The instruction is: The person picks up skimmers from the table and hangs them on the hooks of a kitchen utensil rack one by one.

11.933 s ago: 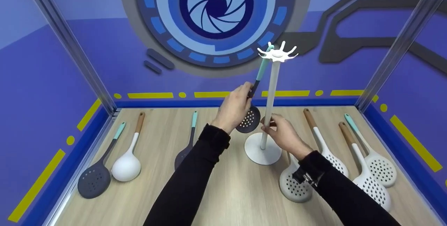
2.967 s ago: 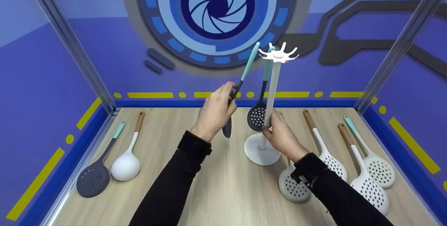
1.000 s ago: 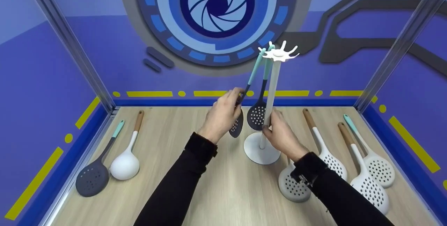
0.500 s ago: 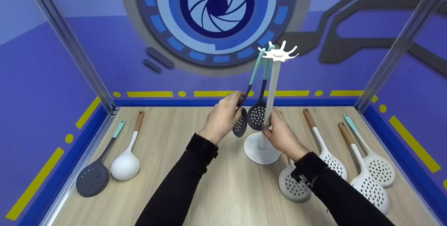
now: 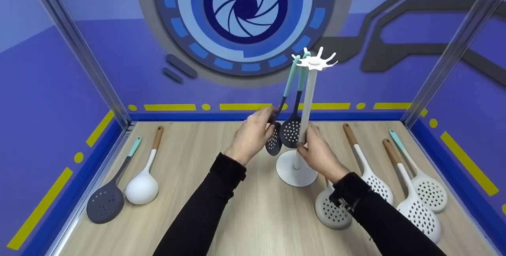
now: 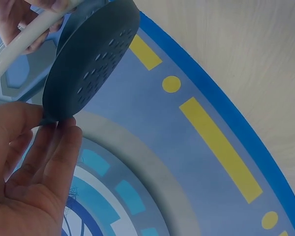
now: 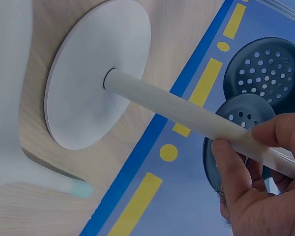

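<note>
My left hand (image 5: 253, 133) pinches the neck of a dark skimmer (image 5: 274, 139) with a teal handle. The skimmer's handle top meets a prong of the white utensil stand (image 5: 310, 97); whether the prong passes through its hole is too small to tell. Beside it, a second dark skimmer (image 5: 290, 131) hangs from the stand's prongs by its teal handle. My right hand (image 5: 322, 153) grips the stand's pole, thumb and fingers around it, above the round base (image 7: 98, 73). In the left wrist view, the held skimmer's bowl (image 6: 91, 69) partly covers the hanging one.
A dark slotted turner (image 5: 104, 202) and a white ladle (image 5: 142, 186) lie at left. On the right lie a grey skimmer (image 5: 334, 210), two white skimmers with wooden handles (image 5: 377, 184) and a pale teal-handled skimmer (image 5: 431, 192). Walls (image 5: 51, 109) enclose the table.
The first skimmer left my left hand and hangs on the stand. A second, formerly on the table, was lifted to a prong; lately its bowl has turned and shifted slightly right. Right hand stays on the pole.
</note>
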`<action>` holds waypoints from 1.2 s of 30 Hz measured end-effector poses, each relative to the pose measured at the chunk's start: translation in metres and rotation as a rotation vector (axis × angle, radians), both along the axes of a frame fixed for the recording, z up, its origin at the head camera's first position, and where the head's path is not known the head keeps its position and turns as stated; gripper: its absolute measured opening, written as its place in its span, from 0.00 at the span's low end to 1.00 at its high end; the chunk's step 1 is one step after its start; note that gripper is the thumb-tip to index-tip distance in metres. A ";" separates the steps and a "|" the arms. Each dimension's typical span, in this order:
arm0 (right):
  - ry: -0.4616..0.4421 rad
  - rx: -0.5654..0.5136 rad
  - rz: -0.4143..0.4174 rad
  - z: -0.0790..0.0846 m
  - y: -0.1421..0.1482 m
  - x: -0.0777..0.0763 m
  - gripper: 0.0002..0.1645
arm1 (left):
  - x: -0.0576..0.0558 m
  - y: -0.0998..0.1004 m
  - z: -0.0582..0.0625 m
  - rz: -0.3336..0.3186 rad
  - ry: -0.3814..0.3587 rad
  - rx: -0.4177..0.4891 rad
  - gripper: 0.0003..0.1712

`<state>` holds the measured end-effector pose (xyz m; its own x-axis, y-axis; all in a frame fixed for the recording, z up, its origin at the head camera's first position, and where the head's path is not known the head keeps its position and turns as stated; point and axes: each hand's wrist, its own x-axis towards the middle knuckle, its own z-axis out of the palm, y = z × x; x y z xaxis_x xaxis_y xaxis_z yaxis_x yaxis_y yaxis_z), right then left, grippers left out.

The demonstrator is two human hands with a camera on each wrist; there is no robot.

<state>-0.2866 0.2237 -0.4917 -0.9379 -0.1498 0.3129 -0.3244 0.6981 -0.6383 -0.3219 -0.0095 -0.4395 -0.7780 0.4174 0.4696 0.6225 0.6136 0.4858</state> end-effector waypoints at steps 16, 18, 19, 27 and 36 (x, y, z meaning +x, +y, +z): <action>-0.040 0.011 0.001 0.003 -0.001 0.002 0.34 | 0.002 -0.009 -0.005 0.029 -0.024 -0.046 0.22; -0.046 0.008 0.003 0.003 -0.001 0.002 0.34 | 0.002 -0.012 -0.006 0.030 -0.020 -0.057 0.23; -0.052 0.007 0.001 0.003 -0.001 0.003 0.34 | 0.003 -0.013 -0.007 0.028 -0.020 -0.062 0.23; -0.049 0.005 0.002 0.003 -0.001 0.002 0.37 | 0.003 -0.023 -0.010 0.021 -0.053 -0.062 0.22; -0.059 0.007 -0.001 0.004 -0.001 0.002 0.37 | 0.003 -0.032 -0.015 0.015 -0.060 -0.045 0.21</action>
